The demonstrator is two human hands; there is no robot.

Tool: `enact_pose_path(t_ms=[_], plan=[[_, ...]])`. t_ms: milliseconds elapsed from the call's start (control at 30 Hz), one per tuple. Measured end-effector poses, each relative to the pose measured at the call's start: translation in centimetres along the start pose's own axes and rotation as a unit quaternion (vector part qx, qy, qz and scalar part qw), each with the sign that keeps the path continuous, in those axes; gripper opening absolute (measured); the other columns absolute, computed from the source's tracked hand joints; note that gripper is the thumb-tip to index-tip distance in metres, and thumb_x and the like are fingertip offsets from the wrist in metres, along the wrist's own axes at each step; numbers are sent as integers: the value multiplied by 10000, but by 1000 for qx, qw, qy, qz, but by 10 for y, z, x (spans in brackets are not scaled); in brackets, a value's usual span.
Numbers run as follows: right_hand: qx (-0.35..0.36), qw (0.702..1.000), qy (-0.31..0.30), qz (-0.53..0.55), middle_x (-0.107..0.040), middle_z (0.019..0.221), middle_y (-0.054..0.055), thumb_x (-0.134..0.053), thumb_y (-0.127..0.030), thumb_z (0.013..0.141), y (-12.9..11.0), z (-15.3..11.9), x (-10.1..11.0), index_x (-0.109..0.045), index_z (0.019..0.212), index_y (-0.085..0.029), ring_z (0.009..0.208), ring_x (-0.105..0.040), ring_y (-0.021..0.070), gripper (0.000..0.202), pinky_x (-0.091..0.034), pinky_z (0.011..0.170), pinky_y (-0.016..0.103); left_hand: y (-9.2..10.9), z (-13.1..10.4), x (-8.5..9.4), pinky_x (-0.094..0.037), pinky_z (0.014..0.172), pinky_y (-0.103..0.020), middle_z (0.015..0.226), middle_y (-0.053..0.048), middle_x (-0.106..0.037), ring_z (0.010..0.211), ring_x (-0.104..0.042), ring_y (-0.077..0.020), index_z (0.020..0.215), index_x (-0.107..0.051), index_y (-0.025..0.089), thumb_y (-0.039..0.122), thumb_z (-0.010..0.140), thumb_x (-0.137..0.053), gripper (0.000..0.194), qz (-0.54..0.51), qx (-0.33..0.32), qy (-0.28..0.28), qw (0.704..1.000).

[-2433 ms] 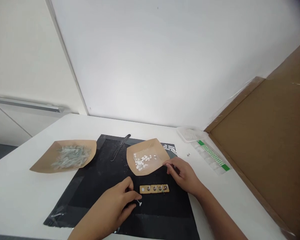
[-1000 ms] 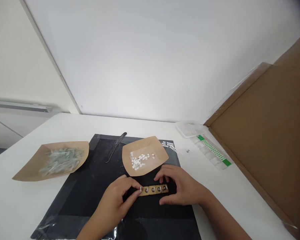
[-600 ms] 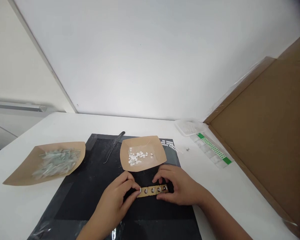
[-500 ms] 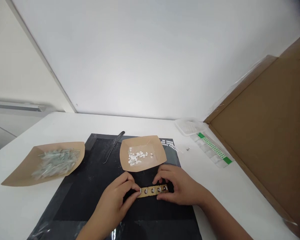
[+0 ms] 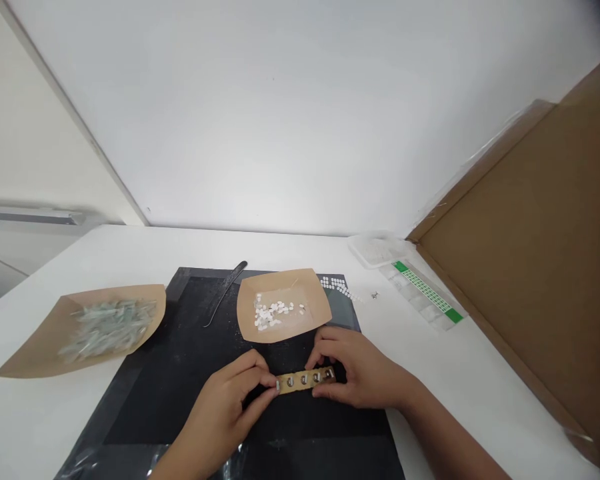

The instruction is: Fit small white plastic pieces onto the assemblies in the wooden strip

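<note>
A narrow tan strip (image 5: 297,383) with several small round metal parts in a row lies on the black mat (image 5: 170,393). My left hand (image 5: 230,400) is closed in a pinch at the strip's left end, thumb and index finger on a small pale piece (image 5: 279,385) there. My right hand (image 5: 347,373) curls around the strip's right end, its fingertips at the far edge and its thumb at the near edge. Just beyond the hands, a brown paper tray (image 5: 307,283) holds many small white oval pieces.
Left, another paper tray (image 5: 35,347) holds pale greenish slivers. Dark tweezers (image 5: 225,293) lie on the mat. White dots (image 5: 333,283) sit at its far right corner, near tiny metal bits (image 5: 375,295). A green-and-clear pack (image 5: 427,293), a clear lid (image 5: 375,250) and cardboard (image 5: 530,253) stand right.
The whole view has shifted slightly. My left thumb and finger have turned a little at the strip's left end, and the pale piece shows more upright. My right hand keeps its place.
</note>
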State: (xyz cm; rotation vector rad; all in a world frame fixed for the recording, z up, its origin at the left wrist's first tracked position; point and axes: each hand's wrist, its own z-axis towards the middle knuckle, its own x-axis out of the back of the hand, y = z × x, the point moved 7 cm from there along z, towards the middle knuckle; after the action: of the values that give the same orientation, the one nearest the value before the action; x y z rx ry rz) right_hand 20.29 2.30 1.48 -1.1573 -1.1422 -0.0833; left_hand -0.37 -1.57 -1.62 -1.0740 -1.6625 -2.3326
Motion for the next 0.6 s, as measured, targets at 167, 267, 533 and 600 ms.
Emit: enact_pose_path(t_ms=[167,267,533,600], plan=[[3,1000,2,1,-659,984,0,-920,-293,789,2,0,-1,-767,1022,-255,870,-635,164,281,-471,753,270,1,0,-1,-522,765,-226,987,-29,-646,851,-679,-143,1051,-706,242,233,1059,-561,145,4,-4,0,1000],[2,1000,4,-4,-661,980,-1,-921,-301,788,4,-1,-2,-767,1016,-255,865,-635,165,279,-472,755,272,1,0,0,-529,754,-223,995,-33,-642,847,-683,-144,1051,-706,237,233,1052,-571,135,19,-4,5,1000],[7,1000,8,-2,-688,919,-20,-936,-321,771,5,0,-3,-755,965,-236,840,-642,151,279,-463,730,257,1,-2,0,-567,755,-252,1060,-51,-625,860,-684,-169,1154,-687,245,240,1002,-646,158,75,-8,16,997],[3,1000,7,2,-693,894,-24,-943,-331,763,6,0,-4,-753,945,-230,820,-648,148,282,-460,717,252,0,-3,-1,-573,762,-261,1075,-53,-623,867,-685,-172,1159,-677,242,233,1001,-646,161,84,-5,22,996]])
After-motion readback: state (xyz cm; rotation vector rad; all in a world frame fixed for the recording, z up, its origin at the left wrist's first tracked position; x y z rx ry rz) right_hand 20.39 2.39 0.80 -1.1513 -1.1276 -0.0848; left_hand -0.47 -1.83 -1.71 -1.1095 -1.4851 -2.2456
